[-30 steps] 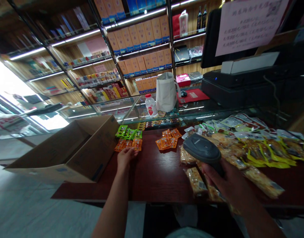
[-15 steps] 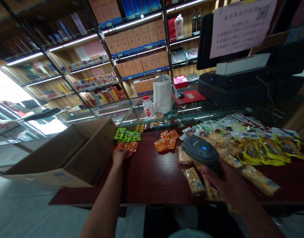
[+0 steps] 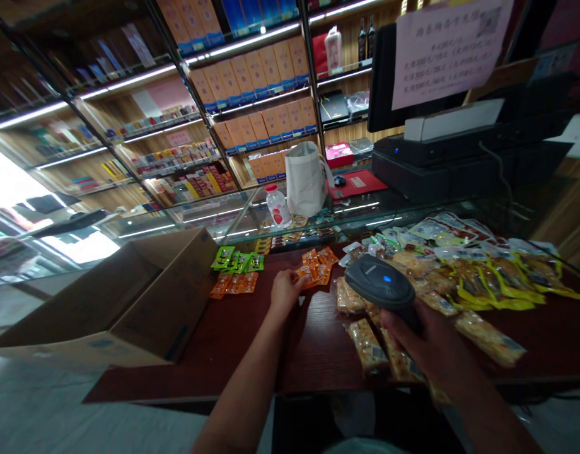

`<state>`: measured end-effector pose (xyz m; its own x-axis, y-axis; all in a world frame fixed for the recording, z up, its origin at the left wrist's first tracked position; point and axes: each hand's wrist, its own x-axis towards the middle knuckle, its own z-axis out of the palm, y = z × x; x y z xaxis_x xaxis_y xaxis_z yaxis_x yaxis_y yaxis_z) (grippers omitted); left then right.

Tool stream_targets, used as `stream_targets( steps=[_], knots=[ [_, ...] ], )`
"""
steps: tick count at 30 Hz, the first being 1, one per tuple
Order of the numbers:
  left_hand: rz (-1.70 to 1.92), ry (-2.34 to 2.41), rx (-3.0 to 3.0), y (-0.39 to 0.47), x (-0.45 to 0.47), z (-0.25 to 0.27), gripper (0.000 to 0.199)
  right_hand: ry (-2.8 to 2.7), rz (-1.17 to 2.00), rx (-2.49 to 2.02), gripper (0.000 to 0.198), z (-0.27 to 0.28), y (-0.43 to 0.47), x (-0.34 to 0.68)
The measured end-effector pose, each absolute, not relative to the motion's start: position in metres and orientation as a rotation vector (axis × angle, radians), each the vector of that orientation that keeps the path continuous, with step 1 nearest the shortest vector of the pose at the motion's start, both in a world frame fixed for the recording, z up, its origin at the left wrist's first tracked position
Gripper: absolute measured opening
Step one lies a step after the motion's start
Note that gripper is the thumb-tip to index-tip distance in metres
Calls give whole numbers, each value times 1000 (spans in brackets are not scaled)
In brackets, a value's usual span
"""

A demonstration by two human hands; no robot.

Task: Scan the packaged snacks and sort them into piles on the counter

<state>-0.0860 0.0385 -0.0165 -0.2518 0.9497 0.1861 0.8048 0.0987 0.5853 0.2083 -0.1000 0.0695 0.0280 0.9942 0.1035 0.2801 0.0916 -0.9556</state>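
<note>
My right hand [image 3: 420,337] is wrapped around the handle of a dark grey barcode scanner [image 3: 379,282], held above the counter with a blue light showing on its top. My left hand [image 3: 286,291] reaches to a small pile of orange snack packets [image 3: 324,265], fingers pinched at the pile's left edge on one packet. Farther left, more orange packets [image 3: 243,283] lie in a row beneath several green packets [image 3: 237,259]. Under and beside the scanner are clear-wrapped pastry-like snacks [image 3: 367,345].
An open cardboard box [image 3: 143,315] stands at the counter's left end. Yellow-edged food packs [image 3: 507,280] cover the right side. Behind are a bottle [image 3: 278,208], a white bag [image 3: 305,183], a glass display counter and a monitor [image 3: 382,82] with a paper sheet.
My left hand has moved right, from the left row of orange packets to the other orange pile. My right hand still holds the scanner in about the same place.
</note>
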Motion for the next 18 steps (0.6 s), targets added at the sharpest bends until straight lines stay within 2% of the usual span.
stream_targets(
  steps=[3,7,14,18],
  knots=[
    [661,2311,1733,45,-69,-15,47,-1470,905,-1386,38,65,-99,213],
    [584,2373,1657,44,-63,-11,46,-1534,825,-1373,39,62,-95,219],
    [806,2263,1637,33,-53,-11,42,-1427,921,-1340,37,67,-94,221],
    [1195,1997,1416,31,-51,-15,35,-1370,927,-1305,36,70,-94,225]
  ],
)
